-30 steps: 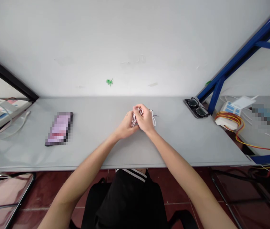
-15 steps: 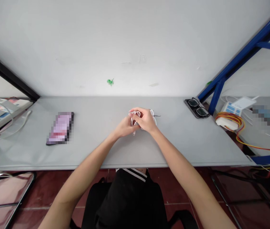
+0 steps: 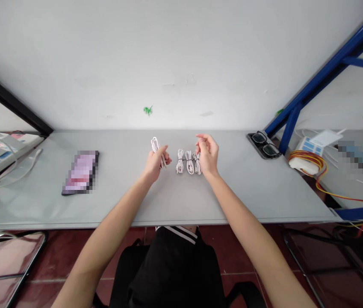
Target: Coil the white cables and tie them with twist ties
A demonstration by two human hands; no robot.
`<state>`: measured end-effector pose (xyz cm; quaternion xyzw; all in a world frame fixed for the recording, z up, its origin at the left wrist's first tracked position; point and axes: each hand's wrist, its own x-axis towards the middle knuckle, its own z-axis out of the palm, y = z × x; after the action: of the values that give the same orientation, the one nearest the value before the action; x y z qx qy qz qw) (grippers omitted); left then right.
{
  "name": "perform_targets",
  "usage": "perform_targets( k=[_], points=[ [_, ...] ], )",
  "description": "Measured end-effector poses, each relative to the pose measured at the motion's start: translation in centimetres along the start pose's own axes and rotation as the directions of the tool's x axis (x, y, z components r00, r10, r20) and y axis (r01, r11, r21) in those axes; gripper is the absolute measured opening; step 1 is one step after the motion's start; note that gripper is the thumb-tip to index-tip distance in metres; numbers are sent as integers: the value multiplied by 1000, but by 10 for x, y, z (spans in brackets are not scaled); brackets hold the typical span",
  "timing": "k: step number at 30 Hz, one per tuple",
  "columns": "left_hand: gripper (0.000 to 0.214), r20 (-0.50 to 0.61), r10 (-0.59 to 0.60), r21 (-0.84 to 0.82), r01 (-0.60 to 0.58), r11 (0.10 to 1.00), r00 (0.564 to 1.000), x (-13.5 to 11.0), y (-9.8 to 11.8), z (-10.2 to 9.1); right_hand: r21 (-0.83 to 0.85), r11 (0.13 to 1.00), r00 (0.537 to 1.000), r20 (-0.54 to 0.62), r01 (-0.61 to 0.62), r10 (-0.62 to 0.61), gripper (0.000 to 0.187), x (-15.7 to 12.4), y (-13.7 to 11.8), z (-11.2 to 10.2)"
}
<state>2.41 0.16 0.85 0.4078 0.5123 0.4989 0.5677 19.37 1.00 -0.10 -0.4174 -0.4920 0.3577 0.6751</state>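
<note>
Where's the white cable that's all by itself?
In the head view, the lone cable is in the left hand, to the left of the three cable bundles on the grey table.

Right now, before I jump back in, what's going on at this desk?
A person is seated at the grey desk, with the left hand holding a looped white cable raised a little to the left. Three bundled white cables lie side by side in the middle. The right hand is by the rightmost bundle, partly covering it, fingers curled; whether it grips anything is unclear. A pair of glasses sits toward the far right corner.
</note>
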Motion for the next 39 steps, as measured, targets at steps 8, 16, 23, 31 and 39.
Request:
perform_targets(
  k=[8,16,23,31,39],
  points=[
    [34,2,17,148,-17,989,1000,4,-1,-7,-125,991,996,63,-48,56,15,23,0,-30],
    [23,9,-14,165,13,986,1000,-5,6,-2,-582,813,999,20,-16,34,22,45,13,-64],
    [28,35,-20,132,15,991,999,-6,8,1,-814,570,969,34,-115,244,18,56,36,-80],
    [35,110,-61,126,47,991,992,-4,1,-6,-802,584,932,107,-125,346,15,57,50,-75],
    [33,127,61,326,-100,940,990,-2,1,-6,-667,740,993,0,-88,118,16,56,43,-68]
  ],
)
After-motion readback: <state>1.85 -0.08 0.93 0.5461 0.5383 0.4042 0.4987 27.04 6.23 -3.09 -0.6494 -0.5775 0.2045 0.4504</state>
